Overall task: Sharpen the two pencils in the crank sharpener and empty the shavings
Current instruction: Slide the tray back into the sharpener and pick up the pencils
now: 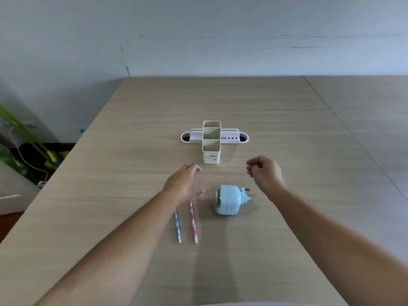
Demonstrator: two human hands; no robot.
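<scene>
Wood-grain table [154, 133]: carries everything in the head view.
Pale blue plastic crank sharpener [228, 199]: near the middle, between both hands.
Blue patterned pencil [177, 226], red patterned pencil [193, 221]: side by side, left of the sharpener.
Left hand [184, 183]: above the pencil tips, fingers loosely spread, empty.
Right hand [265, 172]: beyond the sharpener, fingers curled inward, holding nothing.
Cream plastic desk organiser [211, 142]: farther back.

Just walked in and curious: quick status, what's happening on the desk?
Left hand open, empty, above pencil tips. Right hand loosely curled, empty. Blue pencil, red pencil flat beside sharpener, untouched. Nothing blocking.
</scene>
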